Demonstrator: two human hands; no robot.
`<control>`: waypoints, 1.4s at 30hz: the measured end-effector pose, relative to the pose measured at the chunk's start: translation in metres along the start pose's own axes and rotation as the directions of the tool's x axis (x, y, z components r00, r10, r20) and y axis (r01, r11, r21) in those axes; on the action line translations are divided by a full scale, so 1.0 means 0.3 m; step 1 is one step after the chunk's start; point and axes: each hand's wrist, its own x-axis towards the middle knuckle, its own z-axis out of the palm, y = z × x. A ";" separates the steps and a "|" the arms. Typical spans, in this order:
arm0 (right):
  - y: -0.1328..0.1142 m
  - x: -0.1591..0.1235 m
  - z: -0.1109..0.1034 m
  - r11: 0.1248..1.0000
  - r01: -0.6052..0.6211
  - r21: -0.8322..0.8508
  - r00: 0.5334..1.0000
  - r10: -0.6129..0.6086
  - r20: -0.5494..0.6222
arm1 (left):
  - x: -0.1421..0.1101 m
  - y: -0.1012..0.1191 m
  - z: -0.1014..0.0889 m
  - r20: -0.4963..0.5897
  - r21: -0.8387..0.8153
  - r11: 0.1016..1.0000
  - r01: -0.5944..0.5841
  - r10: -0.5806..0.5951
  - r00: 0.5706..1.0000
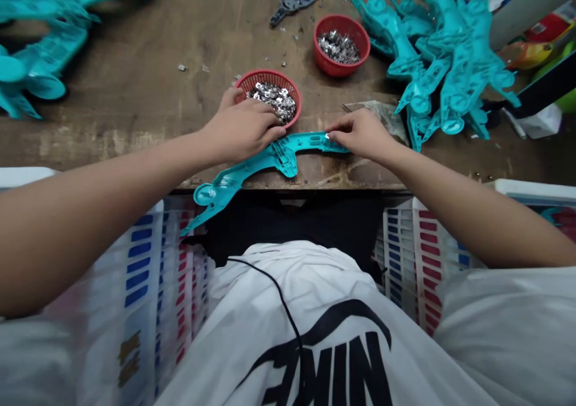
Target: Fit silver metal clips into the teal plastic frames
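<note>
A teal plastic part (252, 165), long and branched, lies along the table's front edge, its left end jutting out past the edge. My right hand (363, 135) is closed in a pinch at the part's right end, where a small shiny metal clip (328, 136) shows at the fingertips. My left hand (240, 127) rests over the near side of a red basket (294, 88) of small metal clips (281, 101). Its fingers are apart and reach in among the clips, while the thumb lies by the teal part's upper edge. The left fingertips are partly hidden.
Another red basket (320, 64) of metal pieces stands farther back. Teal parts are piled at right (450, 64) and left (54, 10). A dark branched part (301, 1) lies at the back. White plastic crates (405, 256) flank my lap below the table.
</note>
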 end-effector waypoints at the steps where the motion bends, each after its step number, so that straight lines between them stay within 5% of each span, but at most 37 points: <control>1: -0.007 -0.003 0.006 1.000 -0.002 -0.005 1.000 0.002 0.002 | 0.004 -0.002 -0.003 -0.010 0.000 1.000 -0.003 0.003 1.000; 13: -0.077 -0.042 0.075 0.997 -0.015 -0.074 0.996 0.009 -0.088 | 0.021 0.031 -0.085 -0.048 0.005 1.000 0.022 -0.022 0.999; 42: -0.103 -0.083 0.074 0.976 -0.004 -0.218 0.996 -0.015 -0.085 | 0.017 0.178 -0.111 -0.029 -0.175 0.980 -0.094 0.090 0.995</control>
